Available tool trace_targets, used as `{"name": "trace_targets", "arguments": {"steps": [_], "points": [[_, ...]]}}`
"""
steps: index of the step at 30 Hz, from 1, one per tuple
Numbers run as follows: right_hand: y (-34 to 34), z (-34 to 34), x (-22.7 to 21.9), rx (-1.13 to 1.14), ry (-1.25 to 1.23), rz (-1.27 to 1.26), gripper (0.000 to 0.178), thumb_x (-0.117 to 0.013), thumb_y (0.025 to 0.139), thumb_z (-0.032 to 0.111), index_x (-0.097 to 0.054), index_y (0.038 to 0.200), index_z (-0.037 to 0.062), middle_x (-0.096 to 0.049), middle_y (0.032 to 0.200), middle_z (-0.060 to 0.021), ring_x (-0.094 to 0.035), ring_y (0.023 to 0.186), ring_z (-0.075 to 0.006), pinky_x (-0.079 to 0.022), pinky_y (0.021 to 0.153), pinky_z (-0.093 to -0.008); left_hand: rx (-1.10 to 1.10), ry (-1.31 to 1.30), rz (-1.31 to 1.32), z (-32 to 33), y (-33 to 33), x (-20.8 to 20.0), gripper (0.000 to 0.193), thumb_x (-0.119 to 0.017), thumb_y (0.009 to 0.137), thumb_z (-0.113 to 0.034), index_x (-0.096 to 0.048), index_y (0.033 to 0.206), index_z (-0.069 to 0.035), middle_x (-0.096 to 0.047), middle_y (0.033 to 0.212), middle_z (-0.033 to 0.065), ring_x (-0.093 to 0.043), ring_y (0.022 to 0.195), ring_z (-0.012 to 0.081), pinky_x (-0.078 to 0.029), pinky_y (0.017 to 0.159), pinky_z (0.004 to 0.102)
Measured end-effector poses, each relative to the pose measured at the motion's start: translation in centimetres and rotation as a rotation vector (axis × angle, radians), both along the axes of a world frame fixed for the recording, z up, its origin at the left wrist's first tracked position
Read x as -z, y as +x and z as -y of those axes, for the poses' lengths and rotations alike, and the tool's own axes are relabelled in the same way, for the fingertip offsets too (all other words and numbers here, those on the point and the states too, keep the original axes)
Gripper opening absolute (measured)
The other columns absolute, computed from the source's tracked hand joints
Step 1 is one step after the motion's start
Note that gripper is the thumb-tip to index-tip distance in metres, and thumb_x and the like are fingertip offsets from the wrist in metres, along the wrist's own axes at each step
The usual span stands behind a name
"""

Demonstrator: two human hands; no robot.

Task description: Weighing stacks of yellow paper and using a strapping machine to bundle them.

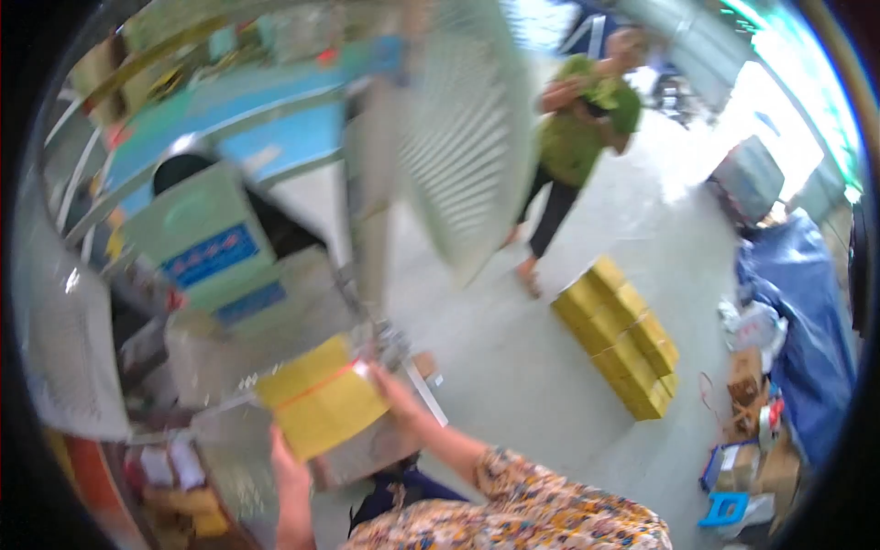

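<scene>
Both my hands hold a flat yellow paper bundle [323,401] with a thin red line across its middle. My left hand [291,467] grips its near left edge. At its right edge, my right hand [392,390] is closed on it, the fingers partly blurred. The bundle is above a grey machine surface [367,456] in front of me. Beyond it stands a machine with a pale green panel [202,229] bearing blue labels.
A pale guard with radial ribs [467,137] hangs at upper middle. On the floor to the right lies a block of stacked yellow bundles [619,335]. A person in a green top [582,119] stands beyond. Boxes [744,376] and a blue tarp [802,321] line the right side.
</scene>
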State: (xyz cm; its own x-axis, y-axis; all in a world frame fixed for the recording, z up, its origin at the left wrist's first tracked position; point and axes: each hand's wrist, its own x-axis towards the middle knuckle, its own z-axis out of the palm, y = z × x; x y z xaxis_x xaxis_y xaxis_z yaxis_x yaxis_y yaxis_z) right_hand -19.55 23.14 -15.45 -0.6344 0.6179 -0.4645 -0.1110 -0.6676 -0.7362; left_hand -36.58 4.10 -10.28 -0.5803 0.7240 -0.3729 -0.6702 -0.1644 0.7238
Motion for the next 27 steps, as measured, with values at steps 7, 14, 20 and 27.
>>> {"name": "trace_targets", "arguments": {"steps": [7,14,20,27], "points": [[0.5,-0.5,-1.0,-0.096,0.224,-0.032,0.059,-0.043,0.103,0.043,-0.037,0.148,0.0064,-0.043,0.146,-0.0058,-0.037,0.135,-0.0145,-0.027,0.111,-0.0279,-0.027,-0.124,-0.159,-1.2,-1.8,3.2,0.051,-0.035,0.105,-0.041,-0.048,0.136,-0.004,-0.055,0.133,0.0066,-0.051,0.123,0.021,-0.037,0.105,0.0363],[-2.1,-0.7,0.7,-0.075,0.502,0.158,0.062,-0.041,0.101,0.046,-0.036,0.147,0.0046,-0.046,0.144,-0.0137,-0.04,0.135,-0.0224,-0.029,0.111,-0.0305,-0.034,-0.146,-0.14,-2.1,-3.3,2.2,0.054,-0.038,0.103,-0.045,-0.049,0.137,-0.004,-0.055,0.133,0.0064,-0.051,0.123,0.0197,-0.038,0.105,0.0355],[-4.4,-0.5,-4.4,0.035,0.398,0.222,0.061,-0.049,0.099,0.038,-0.034,0.148,0.0047,-0.047,0.142,-0.011,-0.044,0.129,-0.0193,-0.031,0.108,-0.0291,0.134,-0.062,-0.206,-4.3,-7.5,0.3,0.054,-0.042,0.102,-0.046,-0.05,0.135,-0.005,-0.057,0.131,0.0068,-0.052,0.121,0.02,-0.039,0.103,0.0352],[-5.3,-0.2,-6.4,0.199,-0.022,0.133,0.05,-0.054,0.096,0.031,-0.046,0.139,0.0075,-0.058,0.127,-0.0044,-0.053,0.116,-0.013,-0.04,0.098,-0.0269,0.276,-0.182,-0.189,-6.3,-9.7,-2.5,0.058,-0.047,0.099,-0.05,-0.051,0.135,-0.004,-0.057,0.131,0.0071,-0.053,0.12,0.0219,-0.04,0.101,0.0354]]}}
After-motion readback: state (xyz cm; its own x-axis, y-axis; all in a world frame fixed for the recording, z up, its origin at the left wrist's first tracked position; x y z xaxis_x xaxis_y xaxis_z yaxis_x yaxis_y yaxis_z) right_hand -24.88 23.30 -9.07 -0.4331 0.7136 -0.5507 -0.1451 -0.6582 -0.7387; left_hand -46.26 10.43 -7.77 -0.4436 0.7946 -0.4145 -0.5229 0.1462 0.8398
